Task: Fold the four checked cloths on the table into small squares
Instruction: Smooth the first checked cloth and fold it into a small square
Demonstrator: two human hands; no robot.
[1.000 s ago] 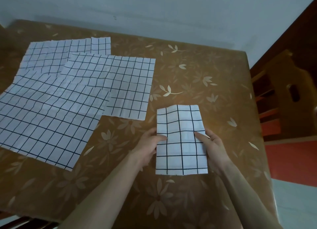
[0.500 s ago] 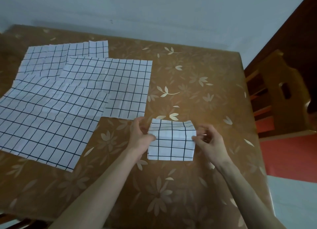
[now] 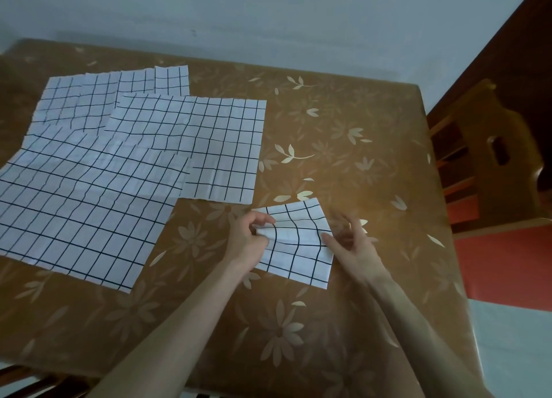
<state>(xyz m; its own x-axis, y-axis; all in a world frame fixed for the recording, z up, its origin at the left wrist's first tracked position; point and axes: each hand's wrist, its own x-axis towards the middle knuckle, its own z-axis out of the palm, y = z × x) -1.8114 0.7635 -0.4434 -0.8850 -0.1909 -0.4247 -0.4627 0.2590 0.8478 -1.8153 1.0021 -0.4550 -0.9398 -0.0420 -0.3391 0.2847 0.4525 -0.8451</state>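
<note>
I see the folded cloth (image 3: 295, 242) on the table (image 3: 343, 135), near right | my left hand (image 3: 248, 242) pinches its left edge | my right hand (image 3: 354, 245) has loose, spread fingers and touches its right edge | three flat cloths (image 3: 89, 194) overlap far left | a chair (image 3: 490, 158) stands right.

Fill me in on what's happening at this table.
A person is folding checked cloths. The left hand pinches the left edge of a small folded cloth lying on the brown flowered table; the right hand touches its right edge with spread, blurred fingers. Three more cloths lie unfolded and overlapping on the left, not yet folded.
</note>
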